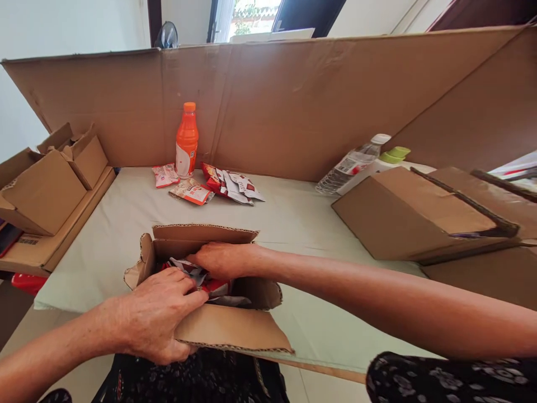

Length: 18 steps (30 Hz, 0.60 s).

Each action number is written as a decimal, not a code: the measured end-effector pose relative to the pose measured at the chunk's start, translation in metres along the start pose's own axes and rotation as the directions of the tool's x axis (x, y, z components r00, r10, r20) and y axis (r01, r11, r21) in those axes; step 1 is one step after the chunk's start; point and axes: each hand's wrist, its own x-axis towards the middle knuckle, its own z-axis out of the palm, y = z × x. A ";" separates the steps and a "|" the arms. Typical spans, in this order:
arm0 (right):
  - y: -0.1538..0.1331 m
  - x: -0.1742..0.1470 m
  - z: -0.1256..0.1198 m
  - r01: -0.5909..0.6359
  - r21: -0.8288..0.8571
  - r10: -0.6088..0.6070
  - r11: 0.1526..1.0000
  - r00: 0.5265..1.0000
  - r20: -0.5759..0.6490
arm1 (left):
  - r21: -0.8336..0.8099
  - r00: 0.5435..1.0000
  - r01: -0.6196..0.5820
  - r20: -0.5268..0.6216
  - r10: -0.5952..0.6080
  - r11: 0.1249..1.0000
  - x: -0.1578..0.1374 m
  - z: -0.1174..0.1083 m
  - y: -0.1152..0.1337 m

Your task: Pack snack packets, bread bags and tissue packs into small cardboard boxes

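Note:
An open cardboard box (235, 329) stands at the table's near edge, its flaps spread. Inside lie several red and silver snack packets (216, 287), partly covered by my hands. My left hand (157, 316) grips the near left side of this box, thumb outside below the flap and fingers over the rim. From the right, my right hand (220, 259) reaches down into the box against the packets. Its fingertips are hidden, so what they hold cannot be made out. Beyond the box lie a pink packet (165, 175), an orange-and-white packet (192, 191) and red-and-white packets (232, 183).
An orange drink bottle (187, 143) stands by the cardboard wall (272, 106). At right, a clear plastic bottle (350, 166) leans beside a green-capped bottle (393, 155), behind cardboard boxes (403, 207). More cardboard boxes (46, 190) are stacked at left. A pale cloth (302, 224) covers the table.

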 end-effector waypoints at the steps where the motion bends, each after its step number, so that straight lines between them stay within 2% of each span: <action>1: 0.000 -0.004 0.000 0.019 0.022 -0.018 1.000 0.999 -0.029 | 0.009 1.000 0.014 -0.012 -0.014 1.000 -0.002 -0.003 0.003; 3: 0.000 -0.021 0.000 0.060 0.055 -0.050 0.997 0.984 -0.172 | 0.029 0.997 0.025 -0.075 -0.023 0.999 -0.012 -0.009 0.008; 4: 0.000 -0.035 0.001 0.071 0.065 -0.049 0.995 0.955 -0.291 | 0.029 0.992 0.017 -0.124 -0.013 0.999 -0.021 -0.011 0.009; 5: 0.001 -0.051 0.002 0.070 0.072 -0.032 0.995 0.900 -0.435 | 0.023 0.983 0.006 -0.183 -0.002 1.000 -0.032 -0.013 0.009; 6: 0.002 -0.069 0.005 0.062 0.076 -0.007 0.995 0.814 -0.581 | 0.009 0.967 0.004 -0.255 -0.002 1.000 -0.045 -0.013 0.008; 8: 0.007 -0.105 0.015 0.038 0.095 0.054 0.995 0.598 -0.800 | -0.030 0.900 0.045 -0.433 -0.054 0.999 -0.072 -0.006 0.001; 9: 0.010 -0.120 0.022 0.018 0.108 0.083 0.994 0.513 -0.854 | -0.045 0.846 0.090 -0.524 -0.100 0.995 -0.083 0.000 -0.004; 10: 0.012 -0.131 0.030 0.000 0.120 0.106 0.993 0.468 -0.877 | -0.056 0.790 0.135 -0.597 -0.141 0.989 -0.092 0.008 -0.009; 11: 0.014 -0.137 0.039 -0.008 0.128 0.118 0.992 0.461 -0.880 | -0.063 0.744 0.169 -0.647 -0.169 0.984 -0.097 0.018 -0.014; 13: 0.015 -0.137 0.058 0.016 0.141 0.112 0.990 0.520 -0.846 | -0.070 0.707 0.184 -0.683 -0.182 0.980 -0.095 0.038 -0.021; 15: 0.014 -0.124 0.076 0.084 0.141 0.065 0.986 0.589 -0.805 | -0.094 0.688 0.157 -0.704 -0.177 0.983 -0.080 0.055 -0.024; 16: 0.013 -0.116 0.083 0.111 0.143 0.045 0.983 0.614 -0.788 | -0.111 0.663 0.145 -0.727 -0.180 0.983 -0.070 0.061 -0.024; 18: 0.012 -0.103 0.093 0.145 0.154 0.029 0.977 0.631 -0.776 | -0.146 0.596 0.143 -0.777 -0.204 0.979 -0.053 0.068 -0.023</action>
